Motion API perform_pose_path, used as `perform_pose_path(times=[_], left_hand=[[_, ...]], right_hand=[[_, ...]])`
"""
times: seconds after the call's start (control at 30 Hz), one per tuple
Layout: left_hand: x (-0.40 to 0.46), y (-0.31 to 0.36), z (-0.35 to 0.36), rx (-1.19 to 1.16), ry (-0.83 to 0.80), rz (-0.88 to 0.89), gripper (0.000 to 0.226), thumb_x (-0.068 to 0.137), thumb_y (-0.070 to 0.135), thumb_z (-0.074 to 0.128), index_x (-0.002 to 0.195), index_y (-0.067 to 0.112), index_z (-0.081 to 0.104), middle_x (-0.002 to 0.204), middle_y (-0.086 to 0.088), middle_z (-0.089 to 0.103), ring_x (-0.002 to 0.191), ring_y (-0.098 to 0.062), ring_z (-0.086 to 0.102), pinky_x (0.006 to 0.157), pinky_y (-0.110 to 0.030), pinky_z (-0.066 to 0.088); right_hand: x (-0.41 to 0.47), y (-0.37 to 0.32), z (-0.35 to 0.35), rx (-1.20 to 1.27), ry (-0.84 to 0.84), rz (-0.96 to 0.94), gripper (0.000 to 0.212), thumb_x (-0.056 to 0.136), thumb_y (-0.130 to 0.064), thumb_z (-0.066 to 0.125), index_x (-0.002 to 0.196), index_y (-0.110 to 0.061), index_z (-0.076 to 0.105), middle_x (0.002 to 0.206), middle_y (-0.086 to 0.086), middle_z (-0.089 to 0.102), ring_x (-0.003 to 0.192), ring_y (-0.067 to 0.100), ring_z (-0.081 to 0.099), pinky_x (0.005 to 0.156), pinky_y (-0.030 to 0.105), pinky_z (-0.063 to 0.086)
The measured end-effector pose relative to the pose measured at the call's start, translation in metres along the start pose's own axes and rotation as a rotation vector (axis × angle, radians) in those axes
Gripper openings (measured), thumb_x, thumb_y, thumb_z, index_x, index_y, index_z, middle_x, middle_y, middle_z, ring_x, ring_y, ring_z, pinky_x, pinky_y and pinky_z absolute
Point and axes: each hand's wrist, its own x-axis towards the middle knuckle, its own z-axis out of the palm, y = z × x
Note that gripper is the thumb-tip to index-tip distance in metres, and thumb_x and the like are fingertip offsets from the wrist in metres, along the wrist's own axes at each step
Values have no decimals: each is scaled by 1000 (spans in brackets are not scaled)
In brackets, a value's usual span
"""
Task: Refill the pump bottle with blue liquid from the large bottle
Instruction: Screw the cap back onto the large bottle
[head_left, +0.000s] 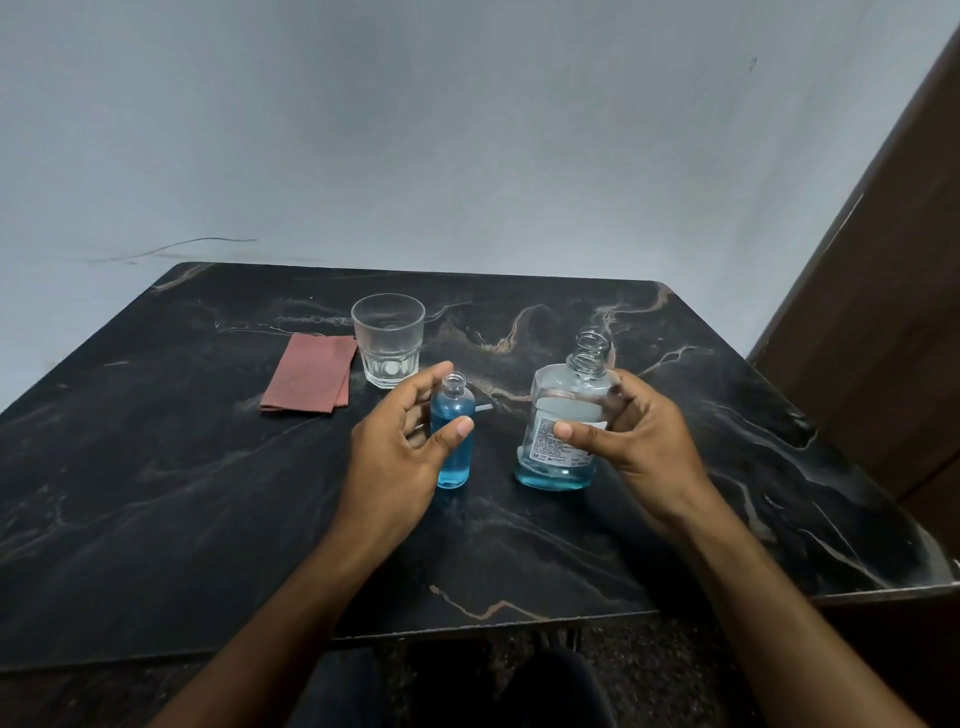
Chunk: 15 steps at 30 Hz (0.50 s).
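Note:
The small clear pump bottle (453, 457) stands upright on the black marble table (208, 493), with no pump on it and its neck open. It is nearly full of blue liquid. My left hand (400, 441) curls around it, thumb across its front and fingers behind. To its right stands the large clear bottle (558, 415), uncapped, with a white label and a shallow layer of blue liquid at the bottom. My right hand (634, 441) wraps it from the right, thumb on the label and fingers behind the glass.
An empty glass tumbler (388, 340) stands behind the pump bottle, with a folded reddish cloth (309, 379) to its left. A small white piece (483, 408) lies just behind the pump bottle. A brown wooden panel (883, 338) rises past the table's right edge.

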Motion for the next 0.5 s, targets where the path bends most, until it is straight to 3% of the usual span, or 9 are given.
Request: perform_pose_path(times=[0.13,0.4,0.5], left_hand=[[-3,0,0,31,-14,10,61,87,0,74,139,27,56,132,20,63,122,4,63,107,-27,51],[-6,-5,0,119,-21,51,60,85,15,79,140,26,57,139,6,63,129,-6,61,110,-34,51],[-10,-4,-2,189,-33,81,78,78,24,83,149,24,50,146,8,57,135,-5,54,112,-29,46]], right_hand=[[-1,0,0,-3,-41,22,61,62,-9,89,119,-9,66,116,16,73,108,31,71,87,37,59],[-3,-14,-26,-251,-175,87,75,72,16,76,134,-21,53,127,1,68,117,19,66,91,30,57],[2,-16,-36,-409,-67,41,68,73,19,63,123,-27,62,120,-3,71,114,20,65,94,38,56]])
